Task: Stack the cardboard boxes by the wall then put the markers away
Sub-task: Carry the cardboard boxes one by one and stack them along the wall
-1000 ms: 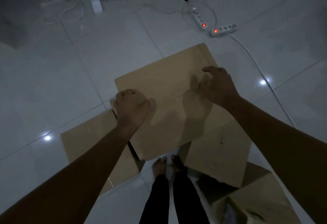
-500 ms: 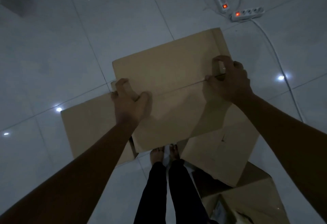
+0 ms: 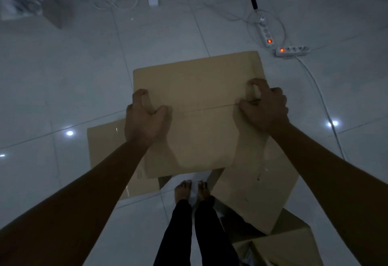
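I'm standing over the big cardboard box point(image 3: 201, 114), both arms stretched down to it. My left hand point(image 3: 144, 120) clamps its left edge, fingers curled over the side and thumb pressed flat on the top face. My right hand point(image 3: 265, 107) does the same on the right edge, fingers hooked at the end of the seam that runs across the top between the two flaps, thumb lying along that seam. So both hands are closed on this one box.

Under it and to the left lies a flat box point(image 3: 105, 150) on the tiled floor point(image 3: 63, 72), its near corner by my feet. To the right, partly covered by the held one, sits another box point(image 3: 258, 194), and a fourth, opened box point(image 3: 287, 246) shows at the bottom right with something pale inside that I can't make out.

My bare feet point(image 3: 191, 190) stand close together right at the near edge of the held box. Beyond it, two power strips point(image 3: 291, 51) with glowing red switches lie on the tiles, a white cable point(image 3: 321, 97) trailing past on my right. I can't spot the markers in this dim light.
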